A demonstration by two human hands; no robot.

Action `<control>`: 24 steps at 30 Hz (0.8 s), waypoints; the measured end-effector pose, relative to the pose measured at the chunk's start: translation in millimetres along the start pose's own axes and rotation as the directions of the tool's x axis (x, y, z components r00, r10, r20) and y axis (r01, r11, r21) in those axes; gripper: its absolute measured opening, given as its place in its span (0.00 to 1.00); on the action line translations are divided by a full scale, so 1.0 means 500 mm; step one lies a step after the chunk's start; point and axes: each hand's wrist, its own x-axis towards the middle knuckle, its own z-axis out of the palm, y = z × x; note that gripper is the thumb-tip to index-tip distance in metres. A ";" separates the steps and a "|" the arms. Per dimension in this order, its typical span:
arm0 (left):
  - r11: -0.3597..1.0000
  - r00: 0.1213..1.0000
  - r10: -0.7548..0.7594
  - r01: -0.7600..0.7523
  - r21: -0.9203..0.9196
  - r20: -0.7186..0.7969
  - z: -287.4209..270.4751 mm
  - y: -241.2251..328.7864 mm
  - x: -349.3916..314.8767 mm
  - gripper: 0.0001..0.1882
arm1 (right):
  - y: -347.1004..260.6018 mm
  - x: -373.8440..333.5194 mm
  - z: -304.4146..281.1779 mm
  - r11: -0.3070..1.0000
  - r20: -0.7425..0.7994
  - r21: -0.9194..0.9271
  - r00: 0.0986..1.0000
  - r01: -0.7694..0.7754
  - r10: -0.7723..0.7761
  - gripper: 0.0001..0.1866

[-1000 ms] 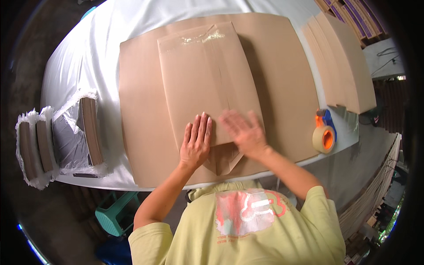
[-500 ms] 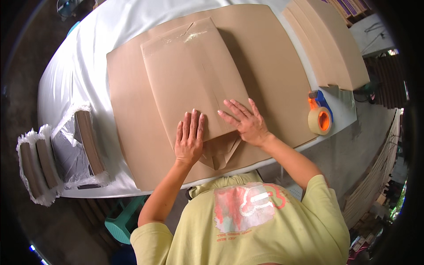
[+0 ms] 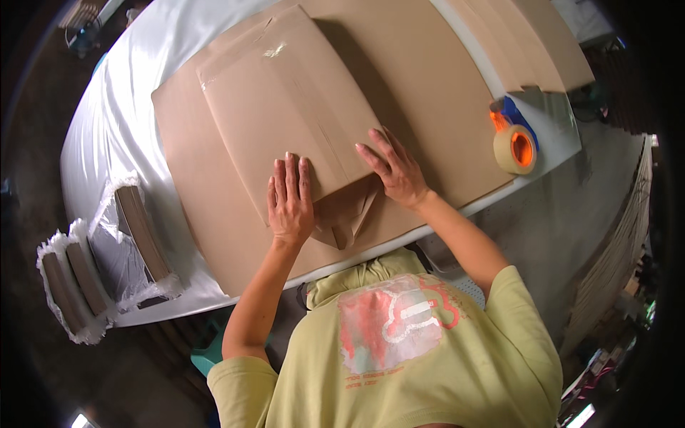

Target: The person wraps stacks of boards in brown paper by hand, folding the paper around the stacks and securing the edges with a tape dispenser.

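A flat, box-shaped package wrapped in brown kraft paper (image 3: 285, 107) lies slantwise on a larger brown paper sheet (image 3: 428, 78). Shiny clear tape crosses its far end, and a seam runs along its top. At the near end a folded, pointed paper flap (image 3: 347, 217) hangs out. My left hand (image 3: 291, 200) rests flat on the near left part of the package, fingers stretched. My right hand (image 3: 398, 171) is at the near right corner, fingers extended over the edge and somewhat apart. Neither hand grips anything.
To the right sits a tape dispenser (image 3: 515, 135), blue and orange, with a tan roll. Beyond it is a stack of folded brown paper (image 3: 524, 43). Plastic-wrapped brown bundles (image 3: 78, 278) stand at the left on the white-covered table (image 3: 107, 135). A green stool (image 3: 210, 349) is below.
My view has shifted, so the package appears farther up and left. My right hand has slid from the package's top toward its near right corner. My left hand stays on top.
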 end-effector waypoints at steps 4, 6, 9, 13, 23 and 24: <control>0.999 1.000 0.021 -0.020 0.036 -0.014 0.012 -0.010 -0.005 0.38 | -0.008 -0.013 -0.072 0.994 0.150 0.035 0.982 0.107 -0.111 0.39; 0.997 0.999 0.036 -0.035 0.068 -0.021 0.016 -0.013 0.002 0.43 | -0.019 -0.039 -0.080 0.970 0.165 0.025 0.956 0.240 -0.241 0.44; 0.996 0.998 0.047 -0.043 0.082 -0.043 0.021 -0.011 0.003 0.43 | -0.037 -0.018 -0.043 0.972 0.268 0.069 0.935 0.224 -0.234 0.44; 0.996 0.998 0.059 -0.060 0.068 0.020 0.004 -0.005 0.008 0.41 | -0.053 -0.005 0.028 0.970 -0.074 -0.054 0.968 0.237 -0.240 0.29; 0.983 0.982 0.184 -0.185 0.019 0.028 -0.011 -0.064 -0.010 0.36 | -0.077 0.011 0.057 0.985 -0.308 -0.090 0.936 0.147 -0.168 0.12; 0.976 0.976 0.216 -0.215 -0.032 0.037 -0.022 -0.092 -0.030 0.37 | -0.073 0.009 0.053 0.988 -0.287 -0.037 0.945 0.153 -0.157 0.15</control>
